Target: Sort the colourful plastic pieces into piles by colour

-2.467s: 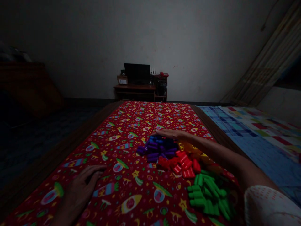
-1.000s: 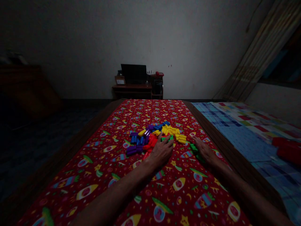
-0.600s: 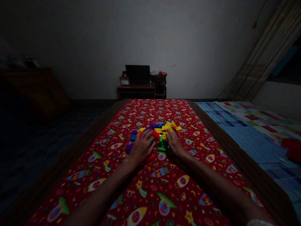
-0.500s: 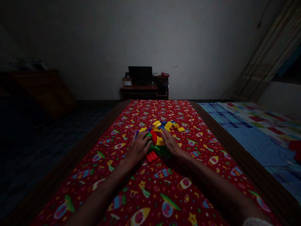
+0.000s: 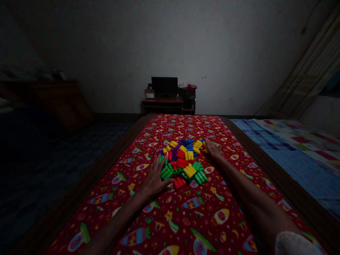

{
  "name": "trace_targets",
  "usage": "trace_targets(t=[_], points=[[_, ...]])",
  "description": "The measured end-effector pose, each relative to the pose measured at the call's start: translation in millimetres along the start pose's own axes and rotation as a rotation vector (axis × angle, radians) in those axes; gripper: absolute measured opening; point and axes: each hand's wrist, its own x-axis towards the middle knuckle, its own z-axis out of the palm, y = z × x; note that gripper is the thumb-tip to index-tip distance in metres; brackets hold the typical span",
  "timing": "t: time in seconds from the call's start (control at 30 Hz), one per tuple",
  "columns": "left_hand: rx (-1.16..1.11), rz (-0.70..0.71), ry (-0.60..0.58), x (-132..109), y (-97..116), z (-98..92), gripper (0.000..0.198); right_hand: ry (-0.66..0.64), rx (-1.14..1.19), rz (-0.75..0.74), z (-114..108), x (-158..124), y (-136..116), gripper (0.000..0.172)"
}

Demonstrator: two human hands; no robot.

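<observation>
A loose pile of plastic toy building blocks lies in front of me, with yellow blocks (image 5: pixel 190 171), green blocks (image 5: pixel 166 172), red blocks (image 5: pixel 180 182), blue blocks (image 5: pixel 189 142) and purple blocks (image 5: pixel 175 151). Along the near left side of the pile rests my left hand (image 5: pixel 154 179), open, its thumb spread toward a red block and its fingers beside the green ones. My right hand (image 5: pixel 211 149) is at the far right edge, fingers stretched out and touching or close beside yellow blocks. Its fingertips are partly hard to make out.
A red cloth printed with rockets and stars (image 5: pixel 196 226) covers the long surface under the blocks. Beyond its far end stands a small desk (image 5: pixel 162 100) with a dark screen (image 5: pixel 164 86). Checked bedding (image 5: pixel 281 159) lies at right, a wooden cabinet (image 5: pixel 53 102) at left.
My right hand has moved right and away from the pile's middle. My left hand has shifted slightly nearer, its thumb now spread. The pile shows more openly, and the view has shifted a little.
</observation>
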Motion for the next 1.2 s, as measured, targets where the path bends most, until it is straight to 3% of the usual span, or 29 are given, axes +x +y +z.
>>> trace_targets(t=[0.13, 0.23, 0.37, 0.47, 0.53, 0.63, 0.73, 0.8, 0.93, 1.1, 1.2], points=[[-0.013, 0.019, 0.002, -0.8, 3.6, -0.5, 0.113, -0.16, 0.148, 0.026, 49.3, -1.1, -33.7, 0.06], [-0.04, 0.002, 0.003, -1.3, 4.6, -1.3, 0.12, -0.259, 0.27, 0.02, 72.5, -11.9, -62.3, 0.063], [-0.063, -0.032, 0.039, -0.6, 7.1, -2.4, 0.12, -0.45, 0.458, -0.072, 76.9, -28.4, -103.4, 0.072], [-0.085, -0.047, 0.089, -1.6, 5.4, -4.3, 0.115, -0.516, 0.517, -0.155, 58.3, -36.0, -123.1, 0.072], [-0.091, -0.046, 0.106, -4.0, 1.2, -7.0, 0.113, -0.506, 0.452, -0.2, 36.6, -42.4, -121.1, 0.068], [-0.086, -0.04, 0.088, -8.4, -5.8, -12.9, 0.113, -0.535, 0.2, -0.256, 0.2, -63.9, -94.3, 0.069], [-0.089, -0.041, 0.041, -7.7, -7.3, -17.2, 0.118, -0.648, -0.046, -0.292, -22.9, -100.1, -60.3, 0.089], [-0.094, -0.052, 0.01, -2.1, -4.4, -17.6, 0.12, -0.677, -0.141, -0.358, -24.8, -123.2, -47.5, 0.098], [-0.101, -0.089, -0.03, 14.8, 3.6, -14.3, 0.116, -0.595, -0.212, -0.423, -1.7, -137.5, -52.2, 0.09], [-0.127, -0.074, -0.021, 19.8, 5.9, -11.6, 0.1, -0.49, -0.265, -0.414, 45.6, -99.4, -72.7, 0.09], [-0.116, -0.078, 0.012, 12.9, 5.0, -12.6, 0.1, -0.425, -0.207, -0.386, 73.5, -72.0, -83.9, 0.081]])
